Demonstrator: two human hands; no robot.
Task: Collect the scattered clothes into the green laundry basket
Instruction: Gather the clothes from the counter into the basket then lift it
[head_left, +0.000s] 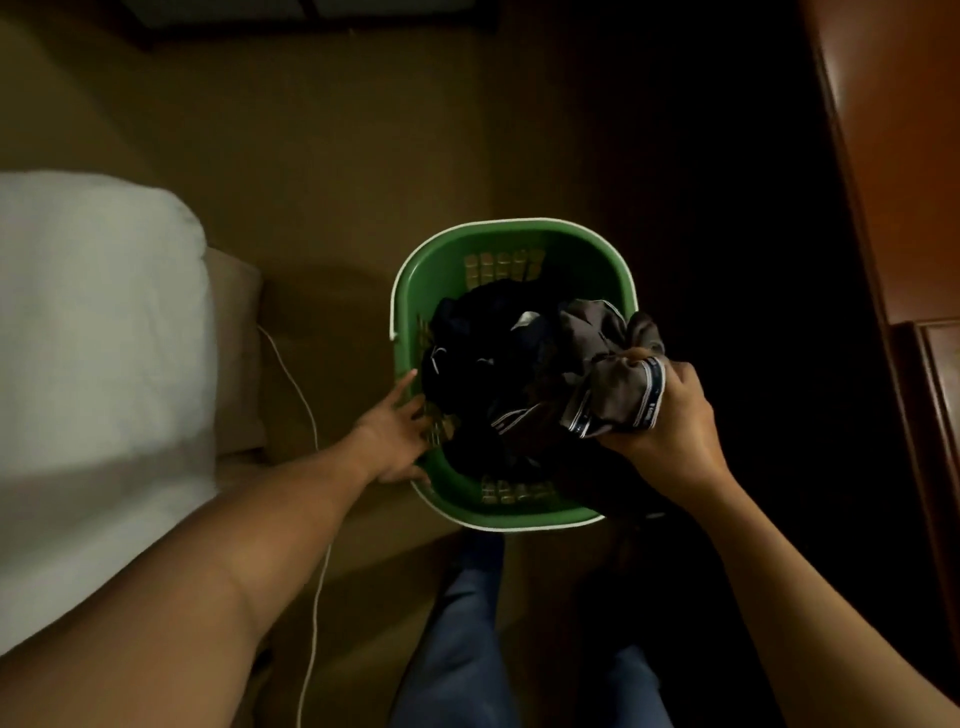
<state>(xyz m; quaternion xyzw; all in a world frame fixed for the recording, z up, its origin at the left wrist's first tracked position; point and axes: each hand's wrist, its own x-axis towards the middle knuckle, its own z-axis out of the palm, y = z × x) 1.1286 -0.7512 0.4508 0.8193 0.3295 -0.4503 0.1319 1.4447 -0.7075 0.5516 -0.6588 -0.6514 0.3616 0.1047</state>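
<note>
Her right arm reaches forward, the right hand (670, 410) fisted tight around a bunched grey garment (602, 358) at the right edge of the green basket (415, 280). The left hand (395, 436) rests straight-fingered on its left rim. Dark clothes (483, 374) lie inside.

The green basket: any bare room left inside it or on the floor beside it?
Inside, only the far end by the basket rim is bare; dark clothes fill the rest. The right hand holds a grey garment over the right rim; the left hand touches the left rim. Bare floor lies between basket and bed.
</note>
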